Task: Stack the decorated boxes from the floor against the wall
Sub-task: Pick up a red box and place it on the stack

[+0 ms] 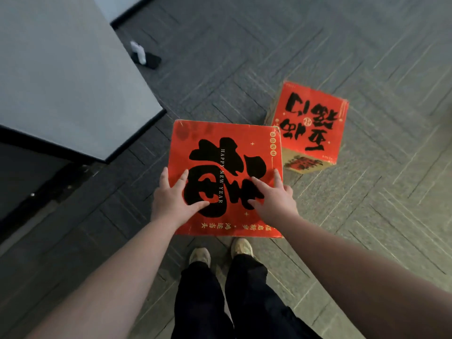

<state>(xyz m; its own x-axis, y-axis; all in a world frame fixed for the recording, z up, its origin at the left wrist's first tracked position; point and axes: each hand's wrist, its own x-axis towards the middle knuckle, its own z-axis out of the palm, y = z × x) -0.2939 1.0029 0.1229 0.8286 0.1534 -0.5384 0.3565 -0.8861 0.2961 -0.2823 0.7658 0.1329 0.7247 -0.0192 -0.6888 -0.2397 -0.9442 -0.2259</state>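
Two decorated boxes are in view, and by the look of things the stacking has hardly begun: neither sits on the other, and neither stands against the wall. The near box (226,177) lies under both hands, its red top facing up; whether it rests on the carpeted floor (367,57) or is lifted a little I cannot tell. The left hand (175,199) and the right hand (272,199) lie flat on that top, fingers spread and straight, a short way apart, pressing or steadying and not curled round any edge. The far box (311,128) sits on the floor beyond the right hand, just past the near box's far right corner, turned at an angle. Left of the left hand rises a pale wall panel (61,69), likely the place to stack. Writing: the near box carries a large black character crossed by "HAPPY NEW YEAR", with small gold characters along its near edge; the far box shows bold black characters, upside down from here.
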